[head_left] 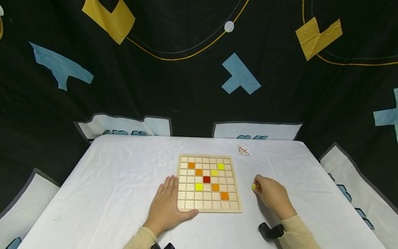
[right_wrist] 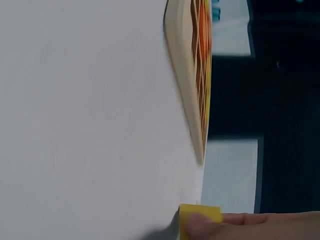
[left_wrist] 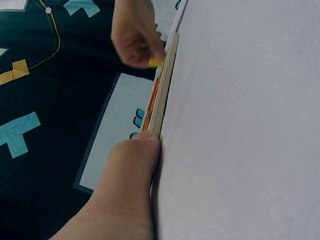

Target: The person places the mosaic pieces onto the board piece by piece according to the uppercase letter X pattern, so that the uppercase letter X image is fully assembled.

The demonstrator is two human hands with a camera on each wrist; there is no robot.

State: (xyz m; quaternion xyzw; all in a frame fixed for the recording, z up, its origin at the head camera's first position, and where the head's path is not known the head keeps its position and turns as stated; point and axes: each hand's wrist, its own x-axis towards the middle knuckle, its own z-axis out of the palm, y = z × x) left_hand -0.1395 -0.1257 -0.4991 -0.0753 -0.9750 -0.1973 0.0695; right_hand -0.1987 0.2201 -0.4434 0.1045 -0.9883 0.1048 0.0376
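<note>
A square wooden grid board [head_left: 206, 210] lies on the white table. One red tile [head_left: 206, 180], three yellow tiles [head_left: 199, 187] and several orange tiles [head_left: 215, 187] sit in its squares, some of them in diagonal lines. Along the board's left side rests my left hand [head_left: 166, 209], its fingers straight and its thumb touching the front left corner. To the right of the board, my right hand [head_left: 273, 195] pinches a yellow square tile [right_wrist: 211, 213] between thumb and fingers, apart from the board. The left wrist view shows the board [left_wrist: 162, 100] edge-on beyond my thumb.
A small card [head_left: 244, 150] with a coloured grid pattern lies behind the board to the right. White cloth covers the table [head_left: 124, 173]. A black curtain [head_left: 186, 93] with blue and yellow tape shapes hangs behind it.
</note>
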